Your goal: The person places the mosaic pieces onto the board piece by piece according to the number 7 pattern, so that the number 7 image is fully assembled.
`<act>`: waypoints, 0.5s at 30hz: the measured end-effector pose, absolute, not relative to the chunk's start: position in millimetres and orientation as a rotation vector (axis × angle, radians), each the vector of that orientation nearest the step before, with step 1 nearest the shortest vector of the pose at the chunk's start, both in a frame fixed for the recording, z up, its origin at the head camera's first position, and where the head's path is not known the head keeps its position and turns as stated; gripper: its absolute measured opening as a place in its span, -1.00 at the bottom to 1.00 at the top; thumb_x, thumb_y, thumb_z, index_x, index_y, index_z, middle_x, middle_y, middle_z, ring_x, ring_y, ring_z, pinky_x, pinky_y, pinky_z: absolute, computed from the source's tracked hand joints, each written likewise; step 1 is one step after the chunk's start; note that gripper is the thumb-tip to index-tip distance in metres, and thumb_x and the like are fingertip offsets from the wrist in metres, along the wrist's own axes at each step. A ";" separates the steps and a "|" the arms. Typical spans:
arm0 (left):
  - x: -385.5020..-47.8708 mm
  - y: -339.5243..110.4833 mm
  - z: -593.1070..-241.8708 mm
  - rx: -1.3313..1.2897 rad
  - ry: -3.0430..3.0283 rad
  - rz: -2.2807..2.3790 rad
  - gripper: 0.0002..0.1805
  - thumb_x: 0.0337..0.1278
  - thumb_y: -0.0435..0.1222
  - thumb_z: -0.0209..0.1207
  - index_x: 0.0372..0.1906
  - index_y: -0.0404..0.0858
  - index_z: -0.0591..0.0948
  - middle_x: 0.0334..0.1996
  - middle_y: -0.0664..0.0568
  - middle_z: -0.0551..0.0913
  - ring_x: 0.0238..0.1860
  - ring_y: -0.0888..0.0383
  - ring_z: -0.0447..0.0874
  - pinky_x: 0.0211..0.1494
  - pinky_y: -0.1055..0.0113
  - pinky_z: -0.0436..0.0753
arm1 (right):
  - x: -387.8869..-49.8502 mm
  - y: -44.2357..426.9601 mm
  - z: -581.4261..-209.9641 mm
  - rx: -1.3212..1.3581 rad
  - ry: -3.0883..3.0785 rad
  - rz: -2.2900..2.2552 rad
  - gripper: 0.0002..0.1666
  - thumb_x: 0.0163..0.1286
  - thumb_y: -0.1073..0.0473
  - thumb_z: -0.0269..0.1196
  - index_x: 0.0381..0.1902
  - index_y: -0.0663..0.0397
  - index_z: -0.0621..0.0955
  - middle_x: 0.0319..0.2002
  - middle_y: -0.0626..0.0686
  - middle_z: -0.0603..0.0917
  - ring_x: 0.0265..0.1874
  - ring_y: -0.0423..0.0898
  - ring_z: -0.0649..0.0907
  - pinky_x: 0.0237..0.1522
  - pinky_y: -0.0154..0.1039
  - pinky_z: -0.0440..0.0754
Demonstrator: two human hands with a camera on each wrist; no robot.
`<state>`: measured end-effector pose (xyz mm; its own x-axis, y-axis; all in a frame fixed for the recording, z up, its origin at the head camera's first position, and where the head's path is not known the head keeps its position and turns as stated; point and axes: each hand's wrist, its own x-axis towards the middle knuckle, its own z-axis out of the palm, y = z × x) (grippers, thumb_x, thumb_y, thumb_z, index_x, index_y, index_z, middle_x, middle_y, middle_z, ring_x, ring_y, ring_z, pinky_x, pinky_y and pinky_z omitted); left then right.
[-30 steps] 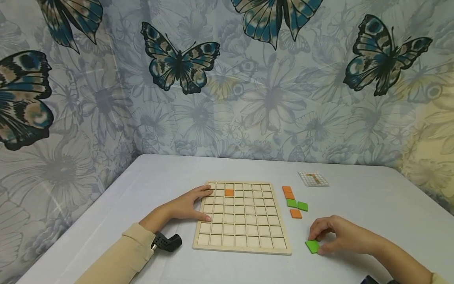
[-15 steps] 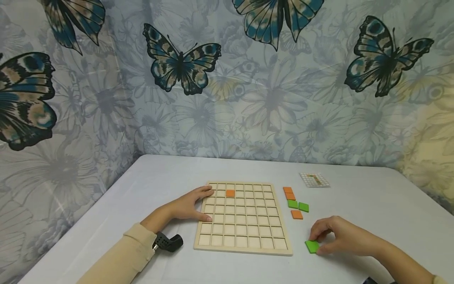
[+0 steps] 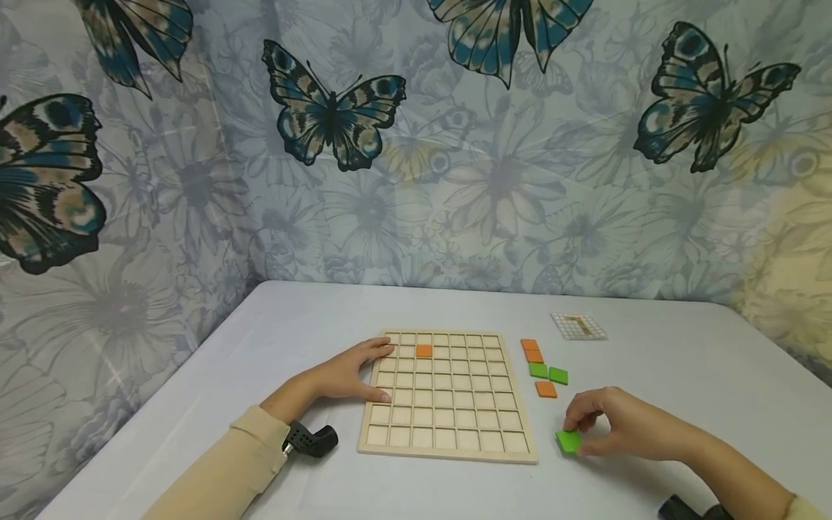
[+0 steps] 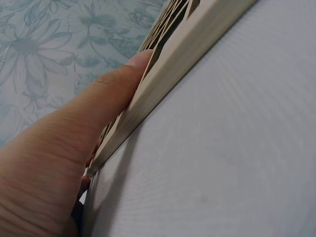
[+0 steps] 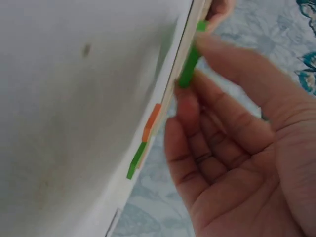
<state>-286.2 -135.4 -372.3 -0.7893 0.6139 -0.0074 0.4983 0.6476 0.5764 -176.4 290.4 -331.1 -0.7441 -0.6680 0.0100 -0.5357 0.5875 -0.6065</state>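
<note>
A pale wooden grid board (image 3: 444, 417) lies mid-table, with one orange tile (image 3: 424, 351) in a cell near its far left. My left hand (image 3: 341, 374) rests on the board's left edge, thumb and fingertips spread over the rim. In the left wrist view the thumb (image 4: 106, 98) lies along the top of that edge. Right of the board's near corner, my right hand (image 3: 633, 426) pinches a green square tile (image 3: 568, 441) between thumb and fingers. The right wrist view has this green tile (image 5: 191, 61) held tilted, clear of the table surface.
Beyond the right hand lie loose tiles: a pair of orange ones (image 3: 531, 350), a green one (image 3: 538, 370), another green one (image 3: 558, 375) and an orange one (image 3: 546, 390). A small gridded pattern card (image 3: 578, 326) sits farther back. Patterned cloth hangs behind the table.
My right hand has raised the green tile slightly and shifted it a little left, tilting it. The left hand stays in place on the board's edge.
</note>
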 end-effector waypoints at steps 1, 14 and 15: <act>-285.9 -135.6 -371.9 0.908 2.665 0.843 0.01 -0.19 0.13 0.36 0.42 -0.08 0.20 0.48 0.02 -0.03 0.49 -0.09 -0.13 0.43 -0.14 0.05 | -177.0 289.2 -329.9 -1.001 2.604 -0.881 -0.77 0.09 0.03 0.39 -0.31 -0.06 0.63 -0.32 -0.24 0.63 -0.35 -0.38 0.54 -0.32 -0.42 0.56; -285.5 -134.2 -370.6 0.903 2.658 0.858 0.01 -0.19 0.09 0.38 0.41 -0.10 0.21 0.47 0.03 0.01 0.48 -0.09 -0.11 0.42 -0.14 0.07 | -179.9 279.0 -319.2 -0.949 2.654 -0.850 -0.75 0.08 0.00 0.39 -0.31 -0.06 0.63 -0.31 -0.22 0.64 -0.33 -0.38 0.55 -0.29 -0.38 0.59; -285.0 -134.2 -370.8 0.899 2.656 0.860 0.01 -0.20 0.10 0.38 0.42 -0.10 0.21 0.48 0.03 0.00 0.48 -0.09 -0.12 0.43 -0.14 0.06 | -180.6 277.7 -317.7 -0.945 2.658 -0.841 -0.74 0.08 -0.01 0.39 -0.31 -0.06 0.64 -0.31 -0.22 0.64 -0.33 -0.38 0.55 -0.28 -0.38 0.59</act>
<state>-285.0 -134.2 -370.8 -0.7924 0.6099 -0.0100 0.4882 0.6440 0.5890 -180.6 277.7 -317.7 -0.7764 -0.6302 0.0042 -0.5179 0.6342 -0.5741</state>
